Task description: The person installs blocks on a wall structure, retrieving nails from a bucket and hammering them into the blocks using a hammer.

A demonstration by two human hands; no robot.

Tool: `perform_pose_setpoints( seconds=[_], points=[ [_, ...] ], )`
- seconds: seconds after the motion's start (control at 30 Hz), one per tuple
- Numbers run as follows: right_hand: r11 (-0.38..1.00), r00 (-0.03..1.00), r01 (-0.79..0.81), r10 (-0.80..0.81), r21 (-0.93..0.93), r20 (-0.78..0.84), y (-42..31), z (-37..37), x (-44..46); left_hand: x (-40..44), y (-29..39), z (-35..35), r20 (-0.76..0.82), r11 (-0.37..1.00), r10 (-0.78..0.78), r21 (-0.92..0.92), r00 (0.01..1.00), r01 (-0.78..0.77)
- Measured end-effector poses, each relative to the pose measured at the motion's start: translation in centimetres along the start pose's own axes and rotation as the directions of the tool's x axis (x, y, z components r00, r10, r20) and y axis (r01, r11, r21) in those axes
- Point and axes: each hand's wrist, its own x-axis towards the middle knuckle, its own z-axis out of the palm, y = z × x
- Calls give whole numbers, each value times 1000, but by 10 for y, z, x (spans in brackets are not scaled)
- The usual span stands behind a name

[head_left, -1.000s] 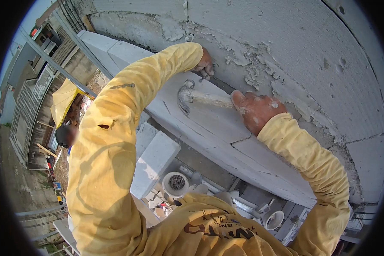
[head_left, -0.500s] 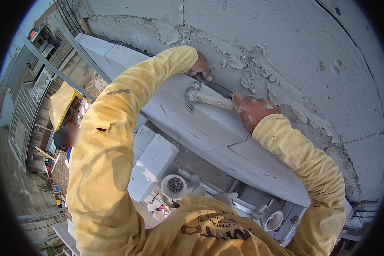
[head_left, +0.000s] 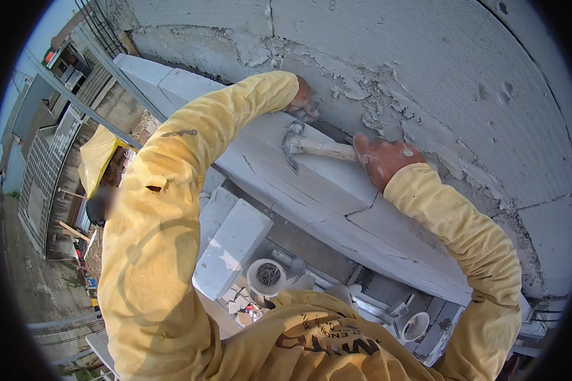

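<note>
In the head view, my right hand (head_left: pixel 389 163) is closed round the wooden handle of a claw hammer (head_left: pixel 329 149). The hammer's metal head lies over the top of a pale block course (head_left: pixel 337 174), left of that hand. My left hand (head_left: pixel 303 101) is at the narrow gap between the blocks and the rough grey wall (head_left: pixel 388 57). Its fingers are curled together, and whatever they pinch is too small or hidden to name. Yellow sleeves cover both arms, and the left one has a small tear.
Below the block course are a loose white block (head_left: pixel 234 244), a bucket of nails (head_left: pixel 267 276) and another white bucket (head_left: pixel 414 326). Metal rails (head_left: pixel 92 108) stand at the left. Beyond them are a yellow canopy (head_left: pixel 98 159) and part of another person (head_left: pixel 98 206).
The whole view has shifted slightly. My left fingers look more curled than before. My right hand and the hammer show only a small shift to the right.
</note>
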Motion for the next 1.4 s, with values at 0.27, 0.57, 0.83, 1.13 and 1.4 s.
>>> perform_pose_setpoints(
  seconds=[0.27, 0.57, 0.83, 1.13, 1.4],
  points=[
    [959, 951, 284, -280, 12, -134, -25, -9, -19, 7, -5, 0, 22, 985, -37, -168, 999, 40],
    [966, 966, 258, -257, 22, -18, -41, -30, -25, 4, -4, 1, -27, 988, -31, -151, 999, 26],
    [999, 999, -27, 28, -27, 38, -24, -17, -10, -8, 5, 4, -63, 995, -66, -77, 996, 61],
    [998, 999, -46, 47, -38, 22, -18, -15, -4, -21, 10, -3, -183, 998, -56, -6, 981, 56],
    [993, 993, -115, 113, 39, 38, -10, -2, -1, -8, 10, 4, -199, 987, -102, 103, 975, 125]
  ],
)
